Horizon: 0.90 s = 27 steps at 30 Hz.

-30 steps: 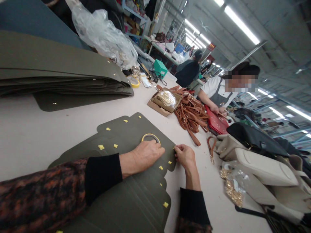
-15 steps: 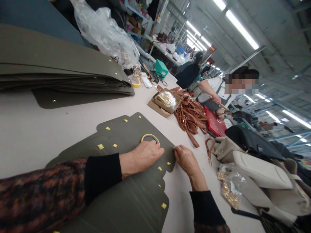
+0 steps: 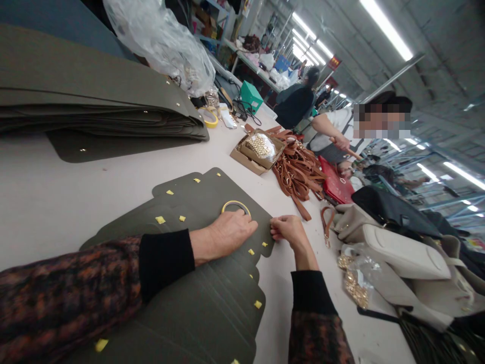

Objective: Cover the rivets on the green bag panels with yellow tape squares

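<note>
Dark olive-green bag panels (image 3: pixel 197 313) lie overlapped on the table, dotted with small yellow tape pieces (image 3: pixel 160 220). Over the upper panel, my left hand (image 3: pixel 237 230) is closed on a roll of yellow tape (image 3: pixel 235 203); the roll's ring shows beyond the knuckles, while its near part is hidden by the fingers. My right hand (image 3: pixel 290 228) sits at the panel's right edge with fingers pinched together. Whatever is between those fingertips is too small to make out.
A stack of olive panels (image 3: pixel 94 81) lies at left. Farther back are a second tape roll (image 3: pixel 209 117), a cardboard box (image 3: pixel 250 157) of metal hardware, brown straps (image 3: pixel 299 172) and a green box (image 3: pixel 251 96). Pale bags (image 3: pixel 405 255) crowd the right. A person (image 3: pixel 329 131) works opposite.
The camera view has shifted slightly. My right hand has turned a little and its wrist stands higher, fingers still pinched by the panel edge. My left hand stays closed at the tape roll.
</note>
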Motion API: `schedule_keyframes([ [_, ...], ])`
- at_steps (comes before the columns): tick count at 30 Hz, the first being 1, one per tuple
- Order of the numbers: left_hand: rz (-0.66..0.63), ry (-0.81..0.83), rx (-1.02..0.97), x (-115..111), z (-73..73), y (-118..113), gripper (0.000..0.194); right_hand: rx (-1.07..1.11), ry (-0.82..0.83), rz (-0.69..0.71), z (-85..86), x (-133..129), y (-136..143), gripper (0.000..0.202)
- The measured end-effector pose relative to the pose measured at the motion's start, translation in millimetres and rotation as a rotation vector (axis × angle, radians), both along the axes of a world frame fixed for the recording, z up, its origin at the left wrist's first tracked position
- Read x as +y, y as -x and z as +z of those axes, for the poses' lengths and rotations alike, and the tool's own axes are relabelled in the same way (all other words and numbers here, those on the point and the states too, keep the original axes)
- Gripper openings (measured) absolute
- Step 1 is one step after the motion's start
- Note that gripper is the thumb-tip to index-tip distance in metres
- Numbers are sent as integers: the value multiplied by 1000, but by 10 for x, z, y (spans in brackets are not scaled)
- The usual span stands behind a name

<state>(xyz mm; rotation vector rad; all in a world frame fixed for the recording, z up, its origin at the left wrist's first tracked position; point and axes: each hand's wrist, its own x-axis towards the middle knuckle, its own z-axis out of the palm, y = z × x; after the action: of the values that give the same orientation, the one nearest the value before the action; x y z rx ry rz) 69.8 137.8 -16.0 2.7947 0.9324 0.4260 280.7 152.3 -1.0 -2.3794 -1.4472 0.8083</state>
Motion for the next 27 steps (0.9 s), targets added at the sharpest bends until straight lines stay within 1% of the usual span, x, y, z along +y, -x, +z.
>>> schedule_keyframes([
  [2,11,6,-3,2,-8,-2,15,39,-90,-24,51,-170,-6,19],
  [4,8,1,-14,2,-8,-2,15,55,-164,1,117,-349,-11,25],
  [6,1,-8,-21,-1,-3,0,14,31,-176,88,172,-504,5,24],
  [9,3,-8,-21,-7,7,5,15,-111,-108,234,197,-647,98,19],
  [11,5,-2,-16,-10,13,8,16,-209,-67,266,182,-673,185,17],
  [14,3,5,-3,-10,21,11,16,-279,-14,258,161,-635,281,17],
  [17,-1,5,9,-6,25,7,15,-320,58,290,170,-541,307,17],
  [20,-9,-6,20,1,26,3,15,-309,126,318,179,-434,301,15],
  [24,-16,-37,32,7,34,13,15,-295,106,307,180,-400,303,19],
  [27,-23,-54,37,3,47,35,16,-315,31,275,229,-560,306,20],
])
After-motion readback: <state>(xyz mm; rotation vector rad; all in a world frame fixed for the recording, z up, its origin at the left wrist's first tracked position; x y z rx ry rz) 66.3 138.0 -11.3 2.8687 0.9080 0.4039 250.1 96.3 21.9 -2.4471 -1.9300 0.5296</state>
